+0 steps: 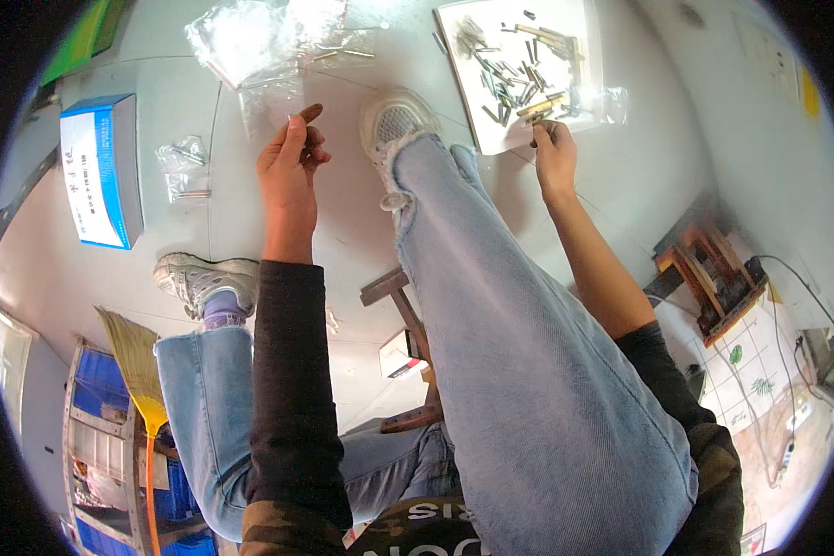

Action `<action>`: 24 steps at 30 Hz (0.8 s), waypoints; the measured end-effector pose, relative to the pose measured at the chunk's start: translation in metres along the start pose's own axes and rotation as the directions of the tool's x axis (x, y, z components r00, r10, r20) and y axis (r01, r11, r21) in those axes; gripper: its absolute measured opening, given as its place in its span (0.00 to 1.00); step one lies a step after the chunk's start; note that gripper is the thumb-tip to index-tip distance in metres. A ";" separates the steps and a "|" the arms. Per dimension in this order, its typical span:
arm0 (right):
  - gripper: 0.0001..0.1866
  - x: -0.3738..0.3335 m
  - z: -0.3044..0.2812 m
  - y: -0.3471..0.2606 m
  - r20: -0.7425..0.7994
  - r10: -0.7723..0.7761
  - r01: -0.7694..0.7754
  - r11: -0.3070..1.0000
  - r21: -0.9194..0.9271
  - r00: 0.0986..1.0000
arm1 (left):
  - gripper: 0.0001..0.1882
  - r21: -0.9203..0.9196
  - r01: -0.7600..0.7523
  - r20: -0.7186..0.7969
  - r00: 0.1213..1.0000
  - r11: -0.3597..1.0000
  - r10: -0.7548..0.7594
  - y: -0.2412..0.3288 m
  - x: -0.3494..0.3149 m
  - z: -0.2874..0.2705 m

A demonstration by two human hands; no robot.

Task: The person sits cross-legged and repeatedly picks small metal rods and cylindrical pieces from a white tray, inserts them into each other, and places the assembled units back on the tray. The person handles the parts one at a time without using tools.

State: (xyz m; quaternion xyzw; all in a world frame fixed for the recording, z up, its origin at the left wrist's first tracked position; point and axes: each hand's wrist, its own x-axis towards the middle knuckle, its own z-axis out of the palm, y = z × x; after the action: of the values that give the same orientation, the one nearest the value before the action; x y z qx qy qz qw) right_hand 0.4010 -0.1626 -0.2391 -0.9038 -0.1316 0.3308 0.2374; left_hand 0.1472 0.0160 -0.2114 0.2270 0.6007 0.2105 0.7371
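My left hand (294,157) is raised above the floor, to the left of my shoe (397,120). Its dark-smudged index finger sticks out past the thumb and the other fingers curl in; what they hold, if anything, is hidden. At the near edge of a white tray (480,128), my right hand (555,156) has thumb and fingers pinched together. Whatever is between them is too small to name. Short metal pins (514,82), dark and brass-coloured, lie scattered over the tray. Clear plastic bags (259,42) are heaped beyond my left hand, with a few pins beside them.
A blue-and-white box (102,171) stands at the left, near small clear packets (185,153) with pins. Between my legs is a wooden stool (408,315). A broom (144,371) leans by a shelf (111,445); a wooden frame (713,278) and cables are at right.
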 end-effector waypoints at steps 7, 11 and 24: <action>0.10 0.003 0.019 0.004 0.043 -0.387 0.383 0.882 -0.273 0.921 | 0.19 0.130 -0.037 0.085 0.996 0.991 0.026 0.003 -0.011 0.032; 0.11 0.007 0.035 -0.003 0.087 -0.453 0.442 0.782 -0.439 0.888 | 0.18 0.125 -0.051 0.122 0.992 0.991 0.035 0.009 -0.012 0.042; 0.09 -0.039 0.024 -0.108 0.317 -0.262 0.161 0.937 0.311 0.911 | 0.12 0.369 -0.296 0.275 0.940 0.881 0.201 0.001 -0.024 0.084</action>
State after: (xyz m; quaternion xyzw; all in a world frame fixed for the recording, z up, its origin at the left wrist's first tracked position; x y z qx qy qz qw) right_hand 0.3474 -0.0777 -0.1784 -0.7672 -0.2223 0.4752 0.3690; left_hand 0.2249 -0.0039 -0.1776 0.4727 0.5079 0.1474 0.7049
